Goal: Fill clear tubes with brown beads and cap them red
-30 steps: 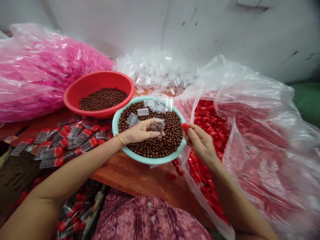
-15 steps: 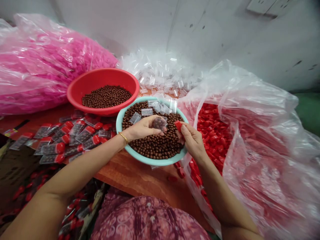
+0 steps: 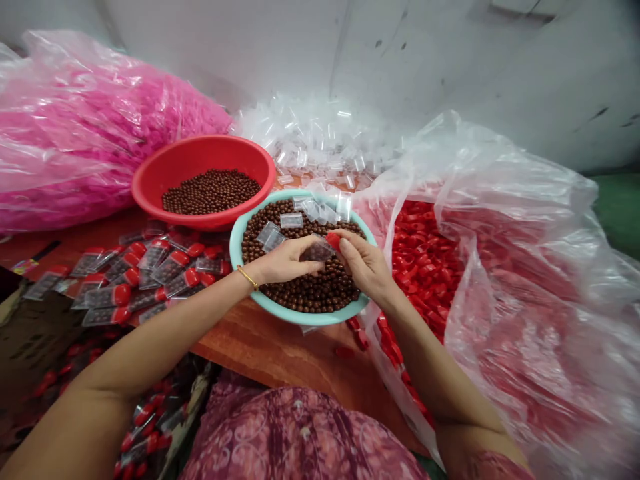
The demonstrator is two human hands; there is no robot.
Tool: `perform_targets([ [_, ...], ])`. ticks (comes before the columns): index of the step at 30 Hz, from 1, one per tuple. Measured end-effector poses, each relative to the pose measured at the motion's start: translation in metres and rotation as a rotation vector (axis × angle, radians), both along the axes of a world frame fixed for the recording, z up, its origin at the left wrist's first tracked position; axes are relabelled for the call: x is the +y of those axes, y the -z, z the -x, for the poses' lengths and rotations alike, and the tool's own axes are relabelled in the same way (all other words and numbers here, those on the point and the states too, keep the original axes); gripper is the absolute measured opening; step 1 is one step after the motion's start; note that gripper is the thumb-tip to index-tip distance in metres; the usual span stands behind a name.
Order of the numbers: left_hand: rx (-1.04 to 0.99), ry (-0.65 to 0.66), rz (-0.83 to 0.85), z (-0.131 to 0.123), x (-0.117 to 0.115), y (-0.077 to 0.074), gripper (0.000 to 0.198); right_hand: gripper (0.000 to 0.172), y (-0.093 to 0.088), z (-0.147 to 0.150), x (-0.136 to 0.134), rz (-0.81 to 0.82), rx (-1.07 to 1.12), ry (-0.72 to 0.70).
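My left hand (image 3: 283, 261) pinches a small clear bag (image 3: 317, 251) with brown balls in it, over the teal bowl (image 3: 239, 235) of brown balls. My right hand (image 3: 365, 267) holds a red cap (image 3: 333, 240) against the top of that bag. Both hands meet above the middle of the bowl. A few empty clear bags (image 3: 291, 220) lie on the balls at the bowl's far side.
A red bowl (image 3: 150, 180) of brown balls stands behind on the left. Filled bags with red caps (image 3: 145, 273) lie on the wooden table (image 3: 260, 353) to the left. A big clear sack of red caps (image 3: 475, 267) sits right, a pink sack (image 3: 75, 127) far left, loose clear bags (image 3: 320, 143) behind.
My right hand has come left from the sack of red caps with a red cap, up to the small bag in my left hand. The left hand has hardly moved.
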State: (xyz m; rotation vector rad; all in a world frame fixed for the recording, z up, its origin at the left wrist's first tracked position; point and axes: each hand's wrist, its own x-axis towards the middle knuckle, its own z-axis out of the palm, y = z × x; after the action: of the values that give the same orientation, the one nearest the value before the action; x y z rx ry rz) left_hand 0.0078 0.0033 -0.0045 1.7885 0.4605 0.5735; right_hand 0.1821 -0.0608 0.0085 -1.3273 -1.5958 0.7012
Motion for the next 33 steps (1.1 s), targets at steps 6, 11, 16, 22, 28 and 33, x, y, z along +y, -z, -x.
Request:
perform_targets([
  [6,0.058,-0.010,-0.046,0.003,-0.005,-0.006,0.033,0.044,-0.002,0.009,0.000,-0.097,-0.199,-0.036],
  [11,0.040,-0.038,-0.136,0.002,-0.009,-0.009,0.032,0.045,0.002,0.004,-0.007,-0.206,-0.542,-0.067],
  [16,0.167,-0.050,-0.173,0.002,-0.010,-0.010,0.013,0.049,0.001,0.005,-0.011,-0.350,-0.898,-0.080],
  [22,0.224,-0.164,-0.255,-0.002,-0.011,-0.012,0.008,0.050,-0.001,0.008,-0.018,-0.349,-0.855,-0.056],
  [28,0.336,-0.139,-0.321,-0.001,-0.015,-0.011,0.008,0.054,0.009,0.010,-0.024,-0.320,-0.801,-0.135],
  [33,0.315,-0.237,-0.329,0.000,-0.014,-0.012,0.011,0.056,-0.002,0.009,-0.014,-0.164,-0.663,-0.129],
])
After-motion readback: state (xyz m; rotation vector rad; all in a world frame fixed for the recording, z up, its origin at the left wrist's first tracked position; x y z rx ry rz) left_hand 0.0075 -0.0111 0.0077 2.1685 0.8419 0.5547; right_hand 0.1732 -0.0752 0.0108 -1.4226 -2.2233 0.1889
